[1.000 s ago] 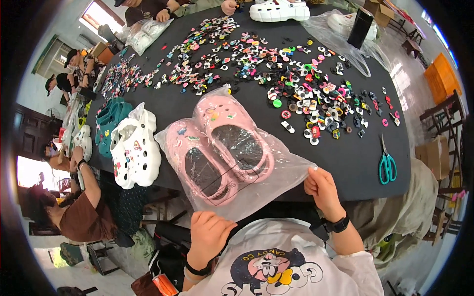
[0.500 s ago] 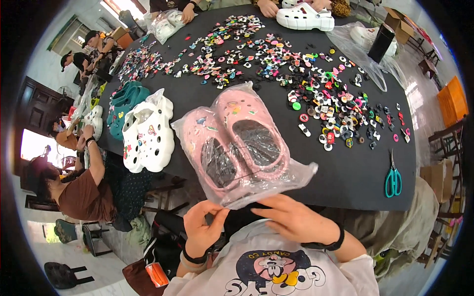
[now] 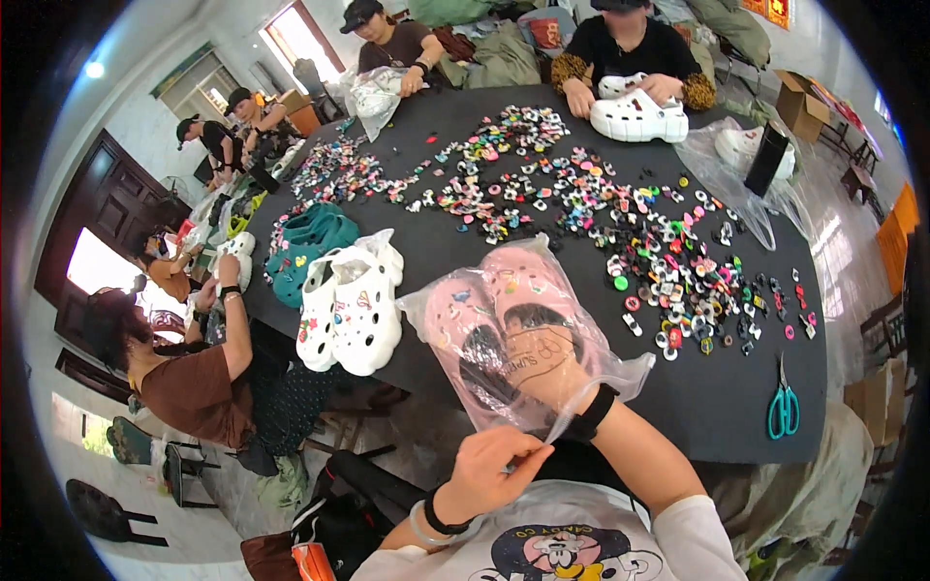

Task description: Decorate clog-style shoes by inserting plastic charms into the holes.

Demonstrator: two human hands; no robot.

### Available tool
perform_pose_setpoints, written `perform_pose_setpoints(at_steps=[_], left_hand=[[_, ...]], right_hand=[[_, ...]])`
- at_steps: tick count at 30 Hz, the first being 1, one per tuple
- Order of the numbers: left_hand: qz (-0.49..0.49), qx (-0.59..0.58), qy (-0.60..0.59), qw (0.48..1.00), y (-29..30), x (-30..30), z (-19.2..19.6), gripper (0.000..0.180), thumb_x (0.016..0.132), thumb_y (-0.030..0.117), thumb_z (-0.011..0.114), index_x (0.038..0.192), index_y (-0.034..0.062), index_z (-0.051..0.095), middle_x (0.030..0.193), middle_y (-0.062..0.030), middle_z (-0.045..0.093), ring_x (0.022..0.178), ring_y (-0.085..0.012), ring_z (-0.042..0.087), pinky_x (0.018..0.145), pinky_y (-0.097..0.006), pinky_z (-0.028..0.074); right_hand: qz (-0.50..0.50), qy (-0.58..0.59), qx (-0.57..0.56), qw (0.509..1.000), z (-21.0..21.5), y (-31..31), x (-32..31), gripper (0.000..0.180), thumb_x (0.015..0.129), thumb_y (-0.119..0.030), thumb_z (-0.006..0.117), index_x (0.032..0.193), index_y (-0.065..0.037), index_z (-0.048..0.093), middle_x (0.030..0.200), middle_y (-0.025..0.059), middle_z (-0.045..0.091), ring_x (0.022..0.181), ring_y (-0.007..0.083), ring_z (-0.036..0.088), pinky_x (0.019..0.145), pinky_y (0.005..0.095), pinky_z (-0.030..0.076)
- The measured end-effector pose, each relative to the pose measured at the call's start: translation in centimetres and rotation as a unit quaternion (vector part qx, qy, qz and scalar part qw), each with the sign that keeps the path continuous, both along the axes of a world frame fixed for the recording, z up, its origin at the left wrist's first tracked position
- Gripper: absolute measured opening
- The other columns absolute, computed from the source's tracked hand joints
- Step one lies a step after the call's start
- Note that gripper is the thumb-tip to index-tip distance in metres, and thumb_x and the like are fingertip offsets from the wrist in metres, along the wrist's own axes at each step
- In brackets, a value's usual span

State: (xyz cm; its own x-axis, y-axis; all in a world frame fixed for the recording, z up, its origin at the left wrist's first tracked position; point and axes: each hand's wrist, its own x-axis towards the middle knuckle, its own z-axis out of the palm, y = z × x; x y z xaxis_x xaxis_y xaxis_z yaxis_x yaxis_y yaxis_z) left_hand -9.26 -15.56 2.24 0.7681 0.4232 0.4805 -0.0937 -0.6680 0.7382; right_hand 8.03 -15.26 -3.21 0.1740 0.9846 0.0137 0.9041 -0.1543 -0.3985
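A pair of pink clogs with small charms lies inside a clear plastic bag at the table's near edge. My left hand is closed in a pinch on the near rim of the bag's mouth. Through that mouth my right hand reaches in over the right-hand clog's opening. Its fingertips are hidden in the clog, so I cannot see whether they grip. To the left stand white clogs decorated with charms, touching or close to teal clogs behind them.
Many colourful shoe charms spread across the dark table. Teal-handled scissors lie at the right. A black cylinder stands near a bagged white clog. Across the table a person holds white clogs; another person sits at left.
My right hand has gone from outside the bag's mouth into the bag, over the right pink clog. My left hand still pinches the bag's edge. The head view has tilted up.
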Motion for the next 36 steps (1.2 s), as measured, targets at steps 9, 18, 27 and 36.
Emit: perform_pose_setpoints(at_steps=[9,18,27,36], left_hand=[[0.133,0.030,-0.051,0.989,6.3,-4.0,0.8,0.028,0.076,0.004,0.076,0.101,0.0005,0.064,0.086,-0.0102,0.064,0.080,-0.0258,0.063,0.076,-0.035,0.049],[-0.015,-0.188,0.265,0.946,14.0,-4.8,-7.1,0.052,0.103,0.031,0.045,0.137,-0.0084,0.041,0.129,-0.0198,0.055,0.123,-0.0267,0.051,0.105,-0.032,0.039],[0.010,-0.296,0.164,0.941,9.9,-4.2,-4.1,0.024,0.097,0.022,0.061,0.089,-0.0003,0.066,0.078,0.0045,0.057,0.075,-0.0037,0.049,0.064,-0.022,0.041],[0.319,-0.311,-0.186,0.876,15.3,-10.1,-1.4,0.028,0.101,0.026,0.049,0.104,0.0012,0.061,0.098,-0.0020,0.061,0.087,-0.0106,0.055,0.079,-0.028,0.046]], right_hand=[[0.013,-0.048,0.099,0.994,5.1,-4.2,0.4,0.026,0.082,-0.029,0.065,0.095,-0.007,0.067,0.072,0.0141,0.065,0.068,0.0314,0.066,0.070,0.0441,0.049],[0.191,-0.171,0.217,0.942,5.3,-13.0,1.5,0.043,0.073,-0.031,0.069,0.112,-0.013,0.070,0.106,0.0180,0.069,0.105,0.0376,0.064,0.099,0.0555,0.041],[0.175,-0.195,0.292,0.920,4.8,-16.1,1.7,0.045,0.069,-0.033,0.073,0.108,-0.010,0.071,0.107,0.0173,0.069,0.104,0.0371,0.063,0.096,0.0565,0.043],[0.131,-0.117,0.163,0.971,3.1,-16.5,2.7,0.024,0.070,-0.033,0.074,0.075,-0.012,0.063,0.063,0.0011,0.062,0.061,0.0198,0.063,0.055,0.0348,0.047]])
